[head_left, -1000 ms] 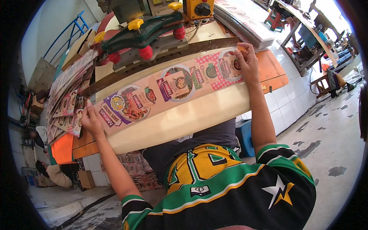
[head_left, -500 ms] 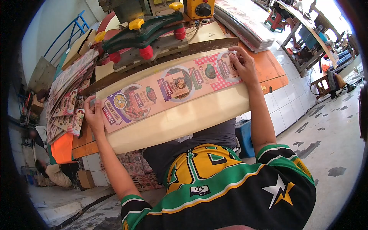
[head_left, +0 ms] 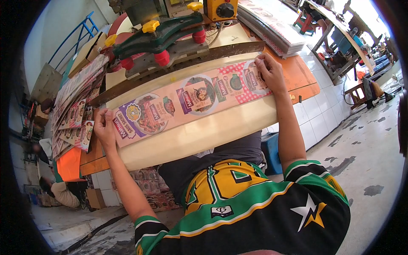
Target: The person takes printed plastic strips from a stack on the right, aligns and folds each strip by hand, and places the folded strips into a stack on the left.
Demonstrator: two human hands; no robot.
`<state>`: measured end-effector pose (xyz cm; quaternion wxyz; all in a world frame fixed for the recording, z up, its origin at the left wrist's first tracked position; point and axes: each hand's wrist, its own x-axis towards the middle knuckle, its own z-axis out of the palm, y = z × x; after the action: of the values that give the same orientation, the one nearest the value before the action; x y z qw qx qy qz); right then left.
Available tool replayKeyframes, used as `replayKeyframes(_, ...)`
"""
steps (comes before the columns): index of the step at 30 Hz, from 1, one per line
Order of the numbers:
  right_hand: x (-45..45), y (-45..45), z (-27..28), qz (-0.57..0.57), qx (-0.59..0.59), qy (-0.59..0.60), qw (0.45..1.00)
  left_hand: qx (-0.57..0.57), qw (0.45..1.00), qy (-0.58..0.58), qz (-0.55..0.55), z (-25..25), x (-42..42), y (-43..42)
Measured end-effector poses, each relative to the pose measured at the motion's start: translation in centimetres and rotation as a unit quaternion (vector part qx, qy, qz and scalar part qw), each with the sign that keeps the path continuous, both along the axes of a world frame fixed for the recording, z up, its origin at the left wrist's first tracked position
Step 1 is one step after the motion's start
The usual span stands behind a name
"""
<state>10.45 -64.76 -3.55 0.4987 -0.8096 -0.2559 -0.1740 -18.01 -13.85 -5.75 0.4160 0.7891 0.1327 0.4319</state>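
A long pink printed strip with pictures of food bowls lies slanted across a cream board. At the strip's left end, my left hand is closed, its thumb and fingers pinching the edge. My right hand pinches the upper right end of the strip, over the bowl picture there. Just beyond the strip runs a long dark metal bar, under a green press with red feet and yellow knobs.
Printed sheets are piled at the left, beside an orange sheet. Another stack stands at the back right on the orange table. A person is at the far left, and a blue bin stands below the table.
My left hand has shifted up and its fingers have closed at the strip's left end. My right hand has moved slightly left. The strip's right end has shifted a little.
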Motion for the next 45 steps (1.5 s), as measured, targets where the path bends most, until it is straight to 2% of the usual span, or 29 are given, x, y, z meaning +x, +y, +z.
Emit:
replayKeyframes(6,0.3,0.0,-0.2,-0.006,-0.008,0.015,1.0,-0.022,0.999,0.046,-0.01,-0.2,-0.6,1.2)
replayKeyframes(18,0.3,0.1,-0.4,-0.013,0.027,-0.008,1.0,-0.078,0.997,0.006,0.003,-0.5,-0.2,1.0)
replayKeyframes(28,0.4,0.1,-0.5,-0.006,0.057,0.011,0.998,-0.048,0.998,0.016,0.023,-0.5,-0.4,1.5)
replayKeyframes(30,0.5,0.1,-0.6,-0.007,0.065,0.008,0.998,-0.028,0.999,-0.019,0.024,-0.5,-0.2,1.4)
replayKeyframes(36,0.5,0.1,-0.6,-0.009,0.064,0.002,0.998,0.001,0.999,-0.028,0.031,-0.5,-0.1,1.4)
replayKeyframes(43,0.5,0.2,-0.5,-0.006,0.067,0.01,0.998,-0.022,0.999,-0.034,0.02,-0.5,-0.3,1.5)
replayKeyframes(45,0.4,0.2,-0.3,-0.01,0.056,0.008,0.998,-0.041,0.999,-0.005,0.024,-0.3,-0.6,1.4)
